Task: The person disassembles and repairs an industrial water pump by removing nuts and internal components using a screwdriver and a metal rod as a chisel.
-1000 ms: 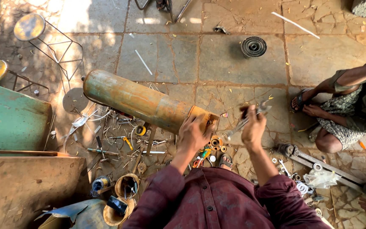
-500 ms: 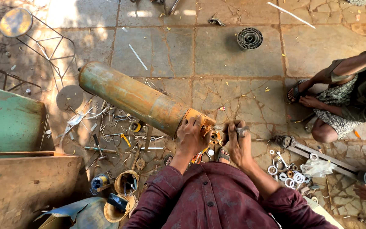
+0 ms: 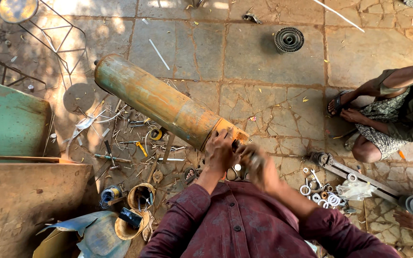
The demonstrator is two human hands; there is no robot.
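The long rusty cylinder (image 3: 161,104) lies on the stone floor (image 3: 264,57), from the upper left of the frame down to the centre. The left hand (image 3: 220,152) presses on its near end, fingers spread and flat. The right hand (image 3: 258,165) is just beside it, blurred; I cannot tell its grip. 1 seated person (image 3: 388,114) is at the right edge, and white rings (image 3: 323,193) lie at the lower right.

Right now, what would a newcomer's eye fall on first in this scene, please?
A long rusty metal cylinder lies slantwise across the stone floor, with the person's left hand on its near end and the blurred right hand close beside. Scattered tools and scraps lie left of it, white rings to the right.
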